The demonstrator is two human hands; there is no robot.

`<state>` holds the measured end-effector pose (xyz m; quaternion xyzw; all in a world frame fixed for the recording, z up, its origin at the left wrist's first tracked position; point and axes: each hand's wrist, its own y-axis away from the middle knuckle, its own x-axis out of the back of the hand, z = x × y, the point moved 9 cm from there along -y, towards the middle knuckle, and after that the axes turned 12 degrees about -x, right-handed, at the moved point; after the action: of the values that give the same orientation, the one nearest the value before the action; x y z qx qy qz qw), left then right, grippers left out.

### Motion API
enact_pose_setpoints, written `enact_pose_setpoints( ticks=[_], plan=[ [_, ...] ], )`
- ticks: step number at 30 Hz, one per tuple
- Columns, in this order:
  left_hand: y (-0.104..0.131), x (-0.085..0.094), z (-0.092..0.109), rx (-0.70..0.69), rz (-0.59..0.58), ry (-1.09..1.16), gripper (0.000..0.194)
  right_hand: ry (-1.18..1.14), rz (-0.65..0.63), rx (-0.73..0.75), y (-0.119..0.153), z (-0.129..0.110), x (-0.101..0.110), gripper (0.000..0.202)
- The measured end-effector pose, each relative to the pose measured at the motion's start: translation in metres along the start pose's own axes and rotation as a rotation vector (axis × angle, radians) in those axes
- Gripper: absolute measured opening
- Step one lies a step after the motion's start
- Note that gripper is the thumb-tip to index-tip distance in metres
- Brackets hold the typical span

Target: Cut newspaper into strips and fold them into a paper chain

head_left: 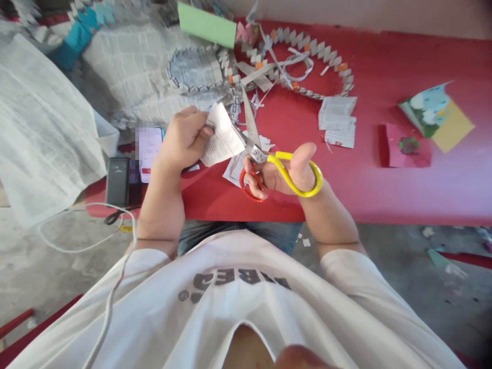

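My left hand (188, 136) pinches a piece of printed paper (223, 136) between thumb and fingers, above the red table. Around a pair of scissors (282, 163) my right hand (282, 177) is closed, thumb through the yellow loop and fingers in the red loop. The blades stand apart, pointing away from me, with the paper's right edge close to where they meet. Whether the lower blade touches the paper I cannot tell. Beneath the hands lie more printed paper pieces (233, 171), partly covered.
Folded-paper chains (326, 51) curl across the back of the red table (384, 200). Newspaper sheets (49, 123) and a phone (149, 154) lie left, beside a black power bank (117, 182) with a white cable (109, 302). Paper strips (337, 120) and coloured cards (453, 125) lie right.
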<state>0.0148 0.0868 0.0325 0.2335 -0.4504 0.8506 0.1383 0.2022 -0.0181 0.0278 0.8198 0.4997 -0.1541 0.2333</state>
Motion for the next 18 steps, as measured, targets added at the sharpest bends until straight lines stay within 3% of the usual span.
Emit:
enact_pose_setpoints(
  ticks=[2, 6, 9, 11, 15, 16, 18],
  plan=[
    [-0.002, 0.0, 0.007, 0.002, -0.029, 0.003, 0.059, 0.007, -0.022, -0.053, -0.004, 0.004, 0.001, 0.101],
    [-0.001, -0.001, 0.008, 0.166, -0.099, 0.082, 0.051, 0.001, -0.017, -0.035, -0.005, -0.001, 0.003, 0.102],
    [0.0, 0.0, 0.01, 0.233, -0.126, 0.098, 0.047, -0.034, 0.046, 0.061, 0.014, -0.022, 0.011, 0.099],
    [0.001, 0.001, 0.005, 0.253, -0.104, 0.094, 0.046, -0.093, 0.147, 0.16, 0.036, -0.043, 0.029, 0.1],
    [0.005, -0.012, -0.018, 0.302, -0.034, 0.11, 0.052, 0.027, 0.648, 0.304, 0.081, -0.077, 0.101, 0.095],
    [0.006, -0.018, -0.023, 0.314, -0.031, 0.099, 0.054, 0.097, 0.779, 0.29, 0.087, -0.079, 0.119, 0.085],
    [0.009, -0.035, -0.03, 0.364, -0.078, 0.079, 0.048, 0.316, 0.971, 0.119, 0.086, -0.075, 0.147, 0.074]
  ],
)
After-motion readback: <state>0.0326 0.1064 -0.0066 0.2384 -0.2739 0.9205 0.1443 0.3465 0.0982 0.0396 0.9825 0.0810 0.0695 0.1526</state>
